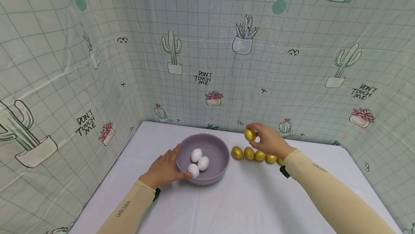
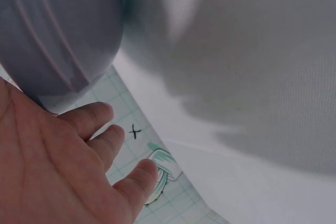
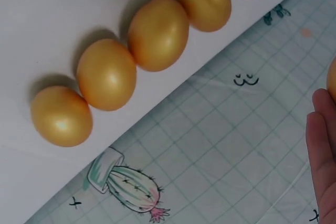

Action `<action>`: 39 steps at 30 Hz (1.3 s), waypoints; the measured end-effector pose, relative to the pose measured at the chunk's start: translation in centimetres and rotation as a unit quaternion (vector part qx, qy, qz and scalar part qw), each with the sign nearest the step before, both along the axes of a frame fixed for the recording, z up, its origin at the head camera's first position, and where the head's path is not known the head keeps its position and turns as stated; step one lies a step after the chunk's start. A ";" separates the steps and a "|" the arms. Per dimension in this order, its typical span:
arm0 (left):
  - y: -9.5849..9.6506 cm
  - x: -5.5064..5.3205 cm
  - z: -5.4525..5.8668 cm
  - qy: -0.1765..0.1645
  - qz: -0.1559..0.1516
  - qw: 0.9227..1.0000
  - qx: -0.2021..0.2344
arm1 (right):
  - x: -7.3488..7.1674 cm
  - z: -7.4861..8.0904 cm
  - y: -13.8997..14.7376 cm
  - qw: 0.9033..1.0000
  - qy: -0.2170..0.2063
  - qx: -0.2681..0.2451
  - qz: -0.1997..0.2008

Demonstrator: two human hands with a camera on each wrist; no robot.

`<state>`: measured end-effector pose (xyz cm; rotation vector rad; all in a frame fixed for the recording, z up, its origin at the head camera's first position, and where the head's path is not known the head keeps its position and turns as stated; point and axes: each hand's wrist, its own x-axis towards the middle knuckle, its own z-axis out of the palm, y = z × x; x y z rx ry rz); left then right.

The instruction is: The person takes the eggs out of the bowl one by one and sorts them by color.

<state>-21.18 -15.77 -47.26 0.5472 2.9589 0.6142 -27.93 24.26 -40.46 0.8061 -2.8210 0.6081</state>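
A mauve bowl (image 1: 220, 154) stands left of the table's middle with 3 white eggs (image 1: 203, 163) inside it. My left hand (image 1: 165, 169) rests against the bowl's left side, thumb at the front rim and fingers extended along the wall. In the left wrist view, several fingertips (image 2: 105, 114) stand free of the bowl's outer wall (image 2: 63, 30). Between thumb and fingers, my right hand (image 1: 272, 142) pinches a gold egg (image 1: 249, 134) above the table. Below it, several gold eggs (image 1: 249, 153) lie in a row; the hand and sleeve partly cover the right end.
A white cloth covers the table (image 1: 240, 205). Behind and on both sides hang curtains (image 1: 207, 57) with grid lines and printed cactus pots. In the right wrist view, the row of gold eggs (image 3: 106, 74) lies close to the table's back edge.
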 end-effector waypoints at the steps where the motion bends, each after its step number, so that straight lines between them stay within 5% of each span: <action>1: 0.0 0.0 0.0 0.000 0.000 1.000 0.001 | 0.0 -0.1 0.3 1.000 0.000 0.001 -0.004; 13: 0.0 -0.1 -0.4 0.007 0.000 1.000 0.002 | 1.1 -0.7 4.6 0.997 -0.047 0.006 -0.063; 26: 0.0 -0.1 -0.5 0.004 0.005 1.000 -0.003 | 1.8 -1.7 9.4 0.994 -0.051 0.000 -0.100; 39: 0.0 -0.1 -0.3 0.000 0.005 1.000 -0.003 | 2.1 -4.3 13.8 0.988 -0.058 0.015 -0.142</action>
